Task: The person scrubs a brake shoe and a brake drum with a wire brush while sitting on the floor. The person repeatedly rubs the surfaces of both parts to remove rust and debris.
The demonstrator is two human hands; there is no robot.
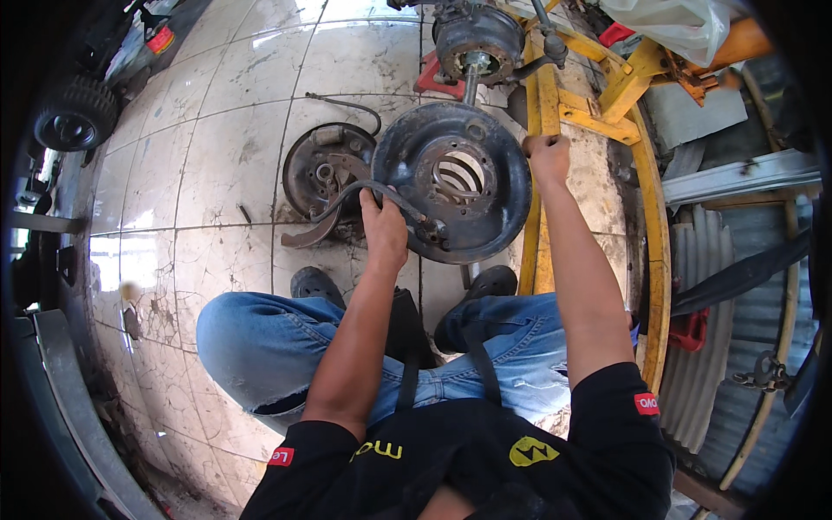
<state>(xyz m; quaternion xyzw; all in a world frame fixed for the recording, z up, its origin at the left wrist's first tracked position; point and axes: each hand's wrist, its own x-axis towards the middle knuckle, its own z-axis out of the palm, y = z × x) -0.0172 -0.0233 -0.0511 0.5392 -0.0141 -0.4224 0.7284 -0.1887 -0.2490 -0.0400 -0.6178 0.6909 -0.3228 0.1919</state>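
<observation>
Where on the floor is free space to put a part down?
Bare tiles lie left of the small brake plate, up to the black wheel. It is crowded around the big round plate, which both hands, left and right, hold beside the yellow frame.

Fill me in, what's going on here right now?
A person squats on a tiled floor, working on a dark round brake backing plate on an axle. The left hand holds a black cable at the plate's lower left edge; the right hand grips its upper right rim by a yellow frame. A second brake plate lies on the floor.
</observation>
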